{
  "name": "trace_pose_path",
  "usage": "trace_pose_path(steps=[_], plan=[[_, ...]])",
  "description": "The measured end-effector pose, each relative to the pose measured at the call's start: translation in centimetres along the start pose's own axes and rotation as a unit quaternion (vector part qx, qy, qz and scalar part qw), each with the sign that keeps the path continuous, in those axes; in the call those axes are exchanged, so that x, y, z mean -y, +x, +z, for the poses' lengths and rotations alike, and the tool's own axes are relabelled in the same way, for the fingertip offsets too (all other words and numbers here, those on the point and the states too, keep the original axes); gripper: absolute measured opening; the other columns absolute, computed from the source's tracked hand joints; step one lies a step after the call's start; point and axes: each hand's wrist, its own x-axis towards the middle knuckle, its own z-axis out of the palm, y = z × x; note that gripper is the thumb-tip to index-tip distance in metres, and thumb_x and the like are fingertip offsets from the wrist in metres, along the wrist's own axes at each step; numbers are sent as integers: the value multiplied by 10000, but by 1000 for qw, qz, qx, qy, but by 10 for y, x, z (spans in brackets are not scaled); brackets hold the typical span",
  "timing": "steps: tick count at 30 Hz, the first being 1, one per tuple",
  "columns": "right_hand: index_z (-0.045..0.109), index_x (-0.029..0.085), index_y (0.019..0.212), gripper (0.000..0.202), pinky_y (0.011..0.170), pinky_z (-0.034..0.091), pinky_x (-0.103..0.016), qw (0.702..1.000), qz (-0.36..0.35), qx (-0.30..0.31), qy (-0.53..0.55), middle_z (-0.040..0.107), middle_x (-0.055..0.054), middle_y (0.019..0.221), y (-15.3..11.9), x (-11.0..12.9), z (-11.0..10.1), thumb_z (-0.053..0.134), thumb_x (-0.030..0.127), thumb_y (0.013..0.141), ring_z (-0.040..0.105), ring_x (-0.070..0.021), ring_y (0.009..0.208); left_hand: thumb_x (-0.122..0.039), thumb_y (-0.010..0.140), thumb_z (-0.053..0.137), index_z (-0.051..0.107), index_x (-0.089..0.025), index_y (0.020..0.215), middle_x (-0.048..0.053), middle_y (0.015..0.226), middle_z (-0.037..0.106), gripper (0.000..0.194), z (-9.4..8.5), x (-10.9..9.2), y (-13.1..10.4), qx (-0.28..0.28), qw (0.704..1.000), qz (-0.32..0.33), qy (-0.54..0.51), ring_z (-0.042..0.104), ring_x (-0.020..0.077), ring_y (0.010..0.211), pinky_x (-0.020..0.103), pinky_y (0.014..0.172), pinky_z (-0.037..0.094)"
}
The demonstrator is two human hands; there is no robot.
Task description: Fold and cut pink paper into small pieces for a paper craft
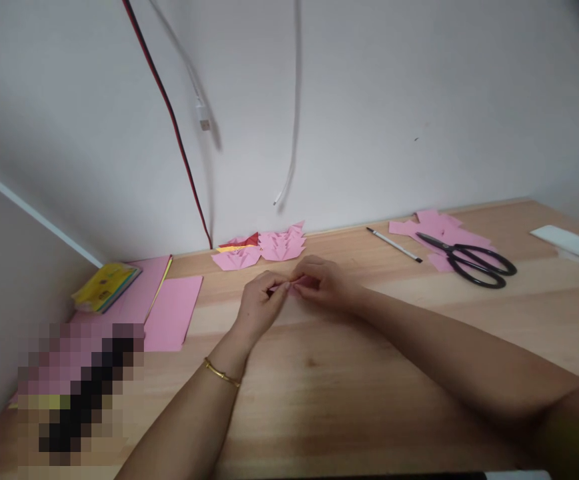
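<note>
My left hand (262, 301) and my right hand (322, 283) meet over the wooden table, fingertips pinched together on a small piece of pink paper (294, 288). Most of the paper is hidden by the fingers, so its shape is hard to make out. Just behind the hands, folded pink paper pieces (283, 245) lie in a row near the wall, with a red and yellow bit among those on the left.
Black-handled scissors (484, 265) rest on pink scraps (437, 227) at the back right, beside a pen (394, 245). Pink sheets (172, 313) and a yellow packet (104, 287) lie at left. A white object (569, 243) is far right. Cables hang along the wall (379, 100).
</note>
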Motion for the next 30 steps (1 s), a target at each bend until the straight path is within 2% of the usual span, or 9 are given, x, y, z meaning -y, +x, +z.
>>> trace_pose_path(steps=[3,6,8,15,18,20,22,26,30], plan=[[584,175,718,25,656,414,-265,999,-21,-14,-34,601,-49,738,0,5,1,607,170,725,544,-156,722,-227,848,524,691,-221,895,46,846,676,173,0,-4,-2,7,998,53,36,592,162,800,275,727,442],[560,173,662,60,618,391,-251,999,3,-6,-32,581,-32,692,0,7,1,597,137,692,526,-144,676,-216,863,492,672,-221,929,50,837,665,191,0,-5,-3,23,994,83,67,581,168,806,284,729,438],[560,168,640,57,587,372,-238,1000,24,-1,-20,575,-21,671,0,6,-1,588,132,675,514,-131,643,-229,862,494,666,-212,869,48,798,650,173,-2,-3,-2,23,993,87,81,571,167,774,283,708,432],[547,161,627,37,532,331,-212,995,101,-10,11,541,9,634,2,-11,-11,548,138,656,476,-99,588,-268,821,552,637,-188,715,27,695,621,158,-13,6,3,-12,996,30,87,544,144,667,262,652,414],[520,164,594,66,543,324,-223,989,138,-44,-7,519,17,607,5,-19,-16,527,127,648,454,-101,580,-272,796,562,629,-183,690,18,692,622,153,-17,7,4,-34,998,-19,53,538,140,659,256,641,410],[518,166,607,63,545,324,-231,983,172,-70,1,510,20,598,7,-21,-18,532,152,668,442,-104,571,-279,784,565,628,-180,684,11,682,616,154,-18,7,5,-48,997,-52,25,534,139,659,250,634,407],[528,165,647,95,560,338,-237,981,176,-76,34,520,14,623,7,-19,-19,534,214,729,447,-108,585,-286,774,571,632,-178,678,6,669,609,157,-18,6,5,-52,996,-73,5,530,138,657,246,628,402],[584,160,801,222,594,368,-236,986,116,-2,119,550,-4,720,5,-10,-18,527,374,823,471,-114,649,-291,761,594,642,-180,663,9,672,613,155,-14,5,5,-48,996,-78,-18,532,141,656,242,615,394],[607,155,792,225,586,362,-235,986,105,52,120,552,-6,698,3,-7,-14,534,364,833,477,-114,641,-300,767,601,664,-184,689,14,698,636,153,-12,7,5,-33,996,-81,-32,540,140,658,236,607,395]])
